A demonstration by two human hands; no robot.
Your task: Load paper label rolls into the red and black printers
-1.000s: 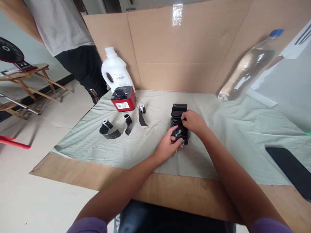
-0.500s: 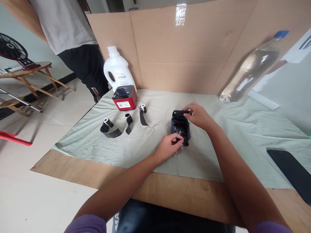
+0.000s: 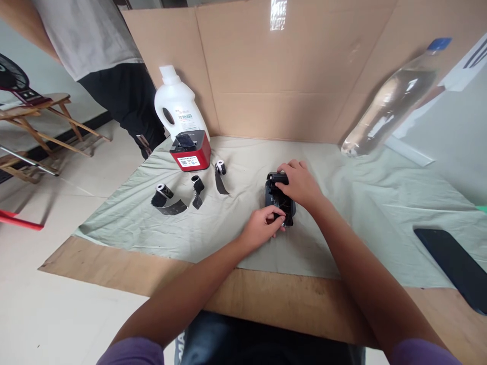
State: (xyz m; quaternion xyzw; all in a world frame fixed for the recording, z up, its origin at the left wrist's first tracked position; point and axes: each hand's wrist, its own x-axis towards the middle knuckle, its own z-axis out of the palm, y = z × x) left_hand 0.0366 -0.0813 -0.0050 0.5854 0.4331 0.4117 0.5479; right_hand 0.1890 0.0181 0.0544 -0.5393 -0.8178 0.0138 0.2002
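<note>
right hand [image 3: 300, 183] gripped the lid [image 3: 277, 178]; left hand [image 3: 262, 225] pinched the device's [image 3: 280, 199] near end. apparent step: lid closure, next requiring pressure.

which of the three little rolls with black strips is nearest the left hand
The rightmost roll, right of the red device; the middle roll and leftmost roll both lie farther left, away from the left hand.
</note>
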